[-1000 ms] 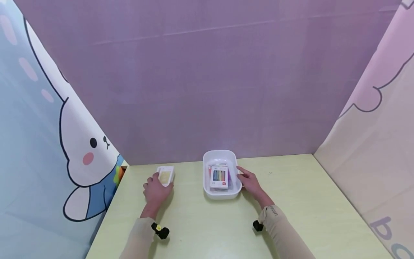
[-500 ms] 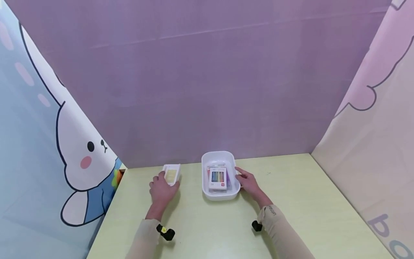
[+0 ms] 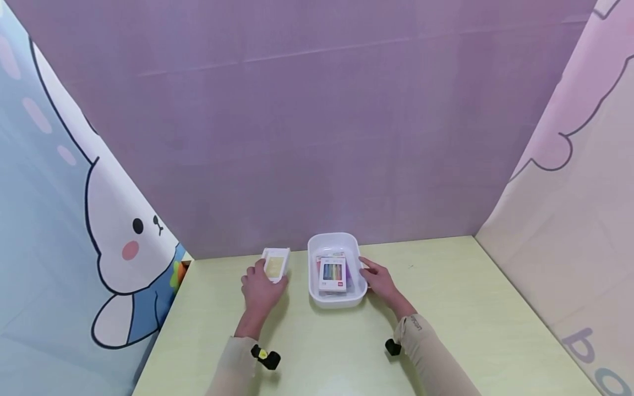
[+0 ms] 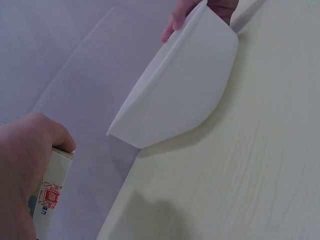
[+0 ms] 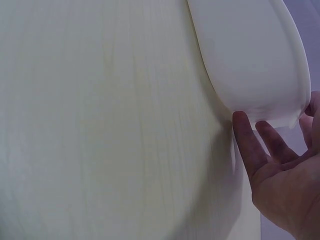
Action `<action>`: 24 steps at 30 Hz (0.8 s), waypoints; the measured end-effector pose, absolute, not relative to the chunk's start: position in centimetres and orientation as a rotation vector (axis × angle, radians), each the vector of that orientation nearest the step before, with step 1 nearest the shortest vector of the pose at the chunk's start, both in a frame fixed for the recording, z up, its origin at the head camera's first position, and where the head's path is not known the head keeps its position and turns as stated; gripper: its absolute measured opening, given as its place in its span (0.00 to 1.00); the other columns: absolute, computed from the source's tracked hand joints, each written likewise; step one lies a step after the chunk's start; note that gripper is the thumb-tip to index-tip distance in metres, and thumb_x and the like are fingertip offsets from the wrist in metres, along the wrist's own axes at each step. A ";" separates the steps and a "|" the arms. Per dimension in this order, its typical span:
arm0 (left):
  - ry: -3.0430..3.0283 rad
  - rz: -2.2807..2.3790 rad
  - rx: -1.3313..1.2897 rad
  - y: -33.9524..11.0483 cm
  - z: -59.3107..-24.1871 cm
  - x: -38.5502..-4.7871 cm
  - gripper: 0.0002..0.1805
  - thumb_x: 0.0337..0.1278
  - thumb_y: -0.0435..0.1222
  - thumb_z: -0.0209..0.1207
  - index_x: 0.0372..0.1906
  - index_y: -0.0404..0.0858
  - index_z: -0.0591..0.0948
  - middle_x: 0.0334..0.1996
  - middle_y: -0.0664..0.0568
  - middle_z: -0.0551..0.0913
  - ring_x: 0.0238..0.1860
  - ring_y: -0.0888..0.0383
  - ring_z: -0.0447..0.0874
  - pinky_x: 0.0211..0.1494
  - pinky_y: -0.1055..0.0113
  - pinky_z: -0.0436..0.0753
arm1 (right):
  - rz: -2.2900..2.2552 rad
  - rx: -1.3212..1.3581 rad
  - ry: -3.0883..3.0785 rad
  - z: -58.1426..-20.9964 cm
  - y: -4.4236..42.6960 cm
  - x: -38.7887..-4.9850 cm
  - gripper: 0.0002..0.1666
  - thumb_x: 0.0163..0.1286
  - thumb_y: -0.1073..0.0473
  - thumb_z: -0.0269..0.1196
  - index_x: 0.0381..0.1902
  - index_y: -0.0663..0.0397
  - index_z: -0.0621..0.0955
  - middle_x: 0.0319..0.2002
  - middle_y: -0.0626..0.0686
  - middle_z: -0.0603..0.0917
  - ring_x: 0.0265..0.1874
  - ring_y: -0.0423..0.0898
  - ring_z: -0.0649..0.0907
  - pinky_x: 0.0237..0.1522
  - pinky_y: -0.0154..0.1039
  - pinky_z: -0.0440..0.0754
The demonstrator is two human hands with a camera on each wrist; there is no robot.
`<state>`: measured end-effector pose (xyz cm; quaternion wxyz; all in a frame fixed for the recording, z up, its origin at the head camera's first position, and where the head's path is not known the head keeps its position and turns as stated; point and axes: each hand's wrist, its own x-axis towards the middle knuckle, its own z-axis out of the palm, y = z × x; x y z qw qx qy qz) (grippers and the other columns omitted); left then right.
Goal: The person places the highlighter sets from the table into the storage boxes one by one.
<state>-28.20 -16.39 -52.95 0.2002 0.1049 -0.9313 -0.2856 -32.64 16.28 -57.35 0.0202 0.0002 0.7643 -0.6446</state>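
My left hand [image 3: 262,294] grips a small white box with a yellow panel [image 3: 274,267] near the table's back edge, left of a white plastic bin [image 3: 338,301]. In the left wrist view, the box's side [image 4: 50,195] shows red and dark print; what it contains is hidden. My right hand [image 3: 381,280] holds the bin's right side, with fingers at its rim and outer wall, as the right wrist view shows. In the bin lies a white box picturing a row of coloured sticks [image 3: 332,273]. Beneath it, a pink and purple packet [image 3: 349,278] is partly covered.
The pale yellow tabletop [image 3: 470,319] runs back to a purple cloth wall [image 3: 317,137]. Printed cloth panels stand on both sides, one with a cartoon rabbit [image 3: 119,236]. A black camera sits on each wrist.
My left hand has moved to the right with the small white box, closer to the bin. The right hand and the bin stay in place; the head view has shifted slightly.
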 end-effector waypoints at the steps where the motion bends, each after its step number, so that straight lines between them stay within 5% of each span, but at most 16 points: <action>1: -2.599 -0.804 0.284 -16.2 -52.8 -28.2 0.43 0.40 0.56 0.68 0.61 0.37 0.70 0.43 0.37 0.74 0.41 0.39 0.69 0.39 0.46 0.71 | -1.996 0.002 2.371 -57.4 16.3 -32.6 0.27 0.71 0.61 0.60 0.67 0.50 0.73 0.52 0.67 0.80 0.41 0.56 0.83 0.34 0.44 0.85; 24: -2.608 -0.784 0.195 -10.8 -51.7 -28.7 0.44 0.38 0.56 0.67 0.61 0.37 0.71 0.46 0.39 0.74 0.43 0.41 0.70 0.42 0.48 0.71 | -2.018 0.005 2.347 -57.7 16.4 -32.8 0.27 0.70 0.60 0.60 0.67 0.48 0.73 0.50 0.65 0.80 0.38 0.53 0.83 0.32 0.45 0.85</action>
